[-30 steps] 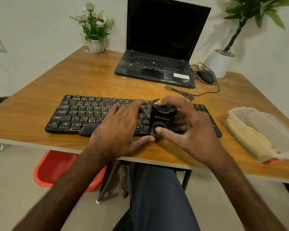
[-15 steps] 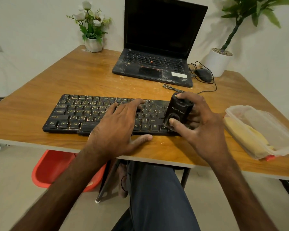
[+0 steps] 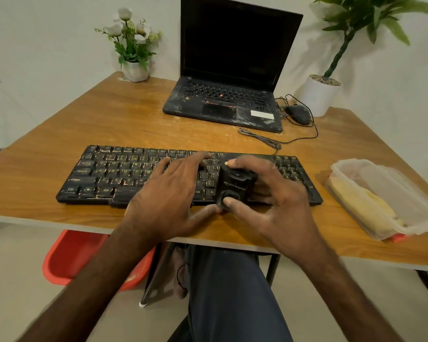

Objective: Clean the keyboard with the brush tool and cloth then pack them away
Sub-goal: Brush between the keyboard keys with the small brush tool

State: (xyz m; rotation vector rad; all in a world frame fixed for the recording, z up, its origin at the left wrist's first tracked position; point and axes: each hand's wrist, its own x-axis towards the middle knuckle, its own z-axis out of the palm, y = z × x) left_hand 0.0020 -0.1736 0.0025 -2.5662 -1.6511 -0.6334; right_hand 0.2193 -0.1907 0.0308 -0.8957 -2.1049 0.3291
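Two hands are working over the black keyboard (image 3: pixel 124 174), which is lying across the near side of the wooden table (image 3: pixel 134 119). The person's left hand (image 3: pixel 168 196) is lying flat on the middle keys, fingers straight and spread, thumb reaching toward the table edge. To my eye it is pinning the board down so it is not sliding under the scrubbing. The right hand (image 3: pixel 279 201) is gripping the brush tool (image 3: pixel 235 186), a stubby black block, with the thumb pressing on its near end and the forefinger hooking over its far end. The tool is sitting on the keys right of centre, just beside the left thumb, and its bristles are not showing from here. I am judging that this end-to-end hold is giving a firm push along the rows. So the brushing is under way, while the wiping and packing are not yet done.

Off to the right, well apart from the hands, a clear plastic box (image 3: pixel 351 162) is waiting near the table's edge. Something soft and yellow, most likely the cloth (image 3: pixel 358 203), is lying bunched inside it, untouched. Whether a lid is sitting on the box I cannot tell.
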